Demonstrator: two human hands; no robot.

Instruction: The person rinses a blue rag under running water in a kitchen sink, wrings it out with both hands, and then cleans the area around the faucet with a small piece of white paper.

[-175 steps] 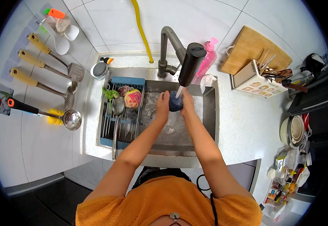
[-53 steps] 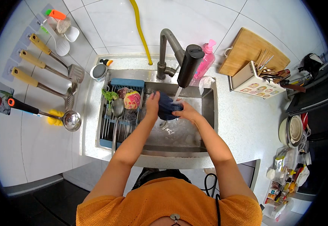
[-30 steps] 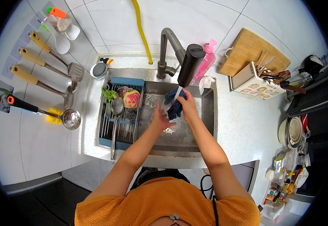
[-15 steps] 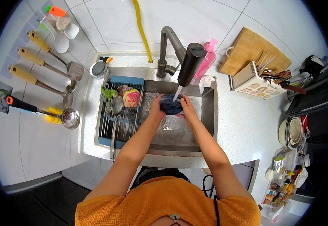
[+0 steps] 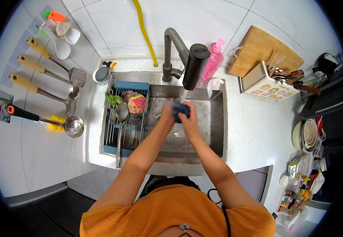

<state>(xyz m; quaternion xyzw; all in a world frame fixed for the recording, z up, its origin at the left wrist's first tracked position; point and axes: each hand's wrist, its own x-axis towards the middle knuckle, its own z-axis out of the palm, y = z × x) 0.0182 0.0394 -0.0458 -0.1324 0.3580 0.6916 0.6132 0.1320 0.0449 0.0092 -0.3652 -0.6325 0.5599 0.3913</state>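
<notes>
Kitchen, white speckled surface [image 5: 254,134], steel sink [image 5: 217,126] mid-frame. Dark blue cloth [image 5: 179,110] at frame ctr, in sink under running faucet [image 5: 196,67]; L hand [image 5: 166,113] & R hand [image 5: 191,119] both w/ grip closed on it, L blurred. Drying rack [image 5: 132,85] ctr-left w/ 1 metal spoon [image 5: 122,112]; pink pump bottle [image 5: 214,63] upper ctr.

Speckled white countertop [image 5: 254,134], inset steel sink [image 5: 179,146], lidded tub [image 5: 101,74] and utensil holder [image 5: 269,87] on top

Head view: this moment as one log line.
left hand: against bunched dark-blue cloth, grip blurred | right hand: gripping cloth | black cylindrical faucet head: water running onto cloth | grey metal sink: below hands
</notes>
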